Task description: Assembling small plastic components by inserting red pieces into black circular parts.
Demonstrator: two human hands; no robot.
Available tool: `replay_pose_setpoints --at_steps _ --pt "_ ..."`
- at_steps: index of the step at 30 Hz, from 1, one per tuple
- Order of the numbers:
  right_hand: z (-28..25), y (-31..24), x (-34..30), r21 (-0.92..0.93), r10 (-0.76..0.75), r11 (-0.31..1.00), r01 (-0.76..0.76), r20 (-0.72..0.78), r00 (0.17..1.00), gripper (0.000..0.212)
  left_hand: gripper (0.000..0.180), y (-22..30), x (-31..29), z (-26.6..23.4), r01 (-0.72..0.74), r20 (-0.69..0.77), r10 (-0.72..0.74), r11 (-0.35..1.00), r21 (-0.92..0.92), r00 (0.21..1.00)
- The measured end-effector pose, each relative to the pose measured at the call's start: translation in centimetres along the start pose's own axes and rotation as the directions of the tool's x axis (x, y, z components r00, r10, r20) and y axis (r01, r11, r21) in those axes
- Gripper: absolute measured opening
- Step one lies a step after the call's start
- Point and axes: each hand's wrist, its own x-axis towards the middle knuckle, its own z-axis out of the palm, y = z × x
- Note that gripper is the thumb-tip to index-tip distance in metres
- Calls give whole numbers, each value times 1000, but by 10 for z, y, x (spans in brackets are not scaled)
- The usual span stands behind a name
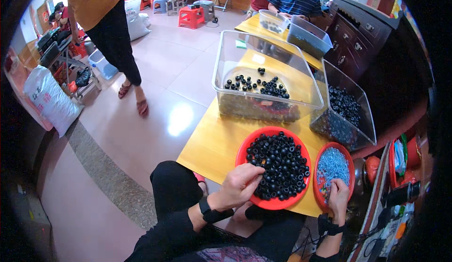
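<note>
My left hand [241, 183] is over the left side of a round red basin [241, 154] full of black round beads [278, 165] with holes. Its thumb and fingertips are pinched together, and whatever is between them is too small to make out. At the right, my right hand [338, 197] reaches into a smaller red basin [349, 161] heaped with small light-blue pieces [333, 164]. The fingers there are curled together at the near edge of the heap, and their tips are partly hidden. Both basins rest on a yellow wooden table [207, 144].
Behind the basins stands a large clear bin [263, 104] with scattered black beads. A second clear bin [346, 116] to its right holds many more. A person in orange [96, 3] walks on the left. Another person in blue stripes [294, 0] sits at the table's far end.
</note>
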Motion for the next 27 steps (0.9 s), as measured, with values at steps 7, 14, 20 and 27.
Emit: replay_pose_setpoints --at_steps 7,14,20,27 --pt "-15 -10 -2 417 291 853 -313 117 949 13 16 2 -2 3 -20 16 21 998 -63 1000" --pt "11 -122 -29 736 185 513 -442 407 894 12 19 9 -7 7 -7 135 31 985 -170 990" --pt "51 -164 -28 715 28 471 -517 574 819 14 23 14 -5 2 -20 207 71 971 -240 976" --pt "56 -170 -25 686 15 497 -532 606 796 14 19 11 -7 3 -32 125 50 989 -147 991"
